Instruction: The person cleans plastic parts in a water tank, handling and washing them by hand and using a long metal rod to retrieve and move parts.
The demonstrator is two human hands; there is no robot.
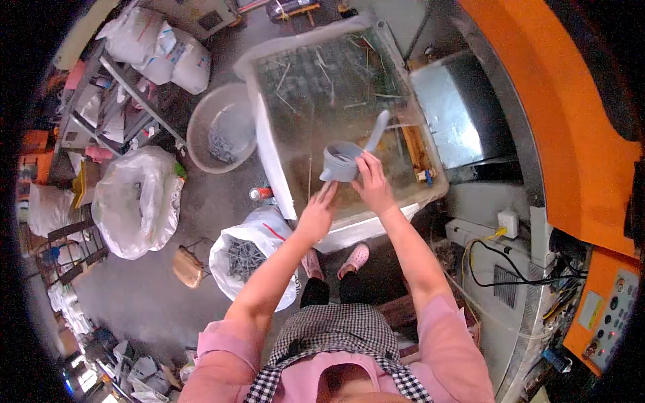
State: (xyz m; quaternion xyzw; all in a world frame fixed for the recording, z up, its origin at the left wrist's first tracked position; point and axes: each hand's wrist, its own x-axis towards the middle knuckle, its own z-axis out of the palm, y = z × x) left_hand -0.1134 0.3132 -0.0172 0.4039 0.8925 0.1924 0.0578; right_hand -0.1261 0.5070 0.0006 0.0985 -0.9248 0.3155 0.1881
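Observation:
A grey plastic dipper [342, 161] with a round cup, a pouring spout at its left and a long handle slanting up to the right is held over a large water-filled tub [269, 168]. My right hand [373, 185] grips the cup's right side near the base of the handle. Below the spout, my left hand [318, 213] has its fingertips closed against the cup's lower left edge. The undersides of the fingers are hidden.
Left of the tub are a round basin [196, 144] with grey scraps, a red can [261, 193] and a white sack [220, 272] of grey plastic pieces. Farther left stands a plastic-lined bag [107, 201]. An orange machine [537, 87] and cables [494, 281] flank the right.

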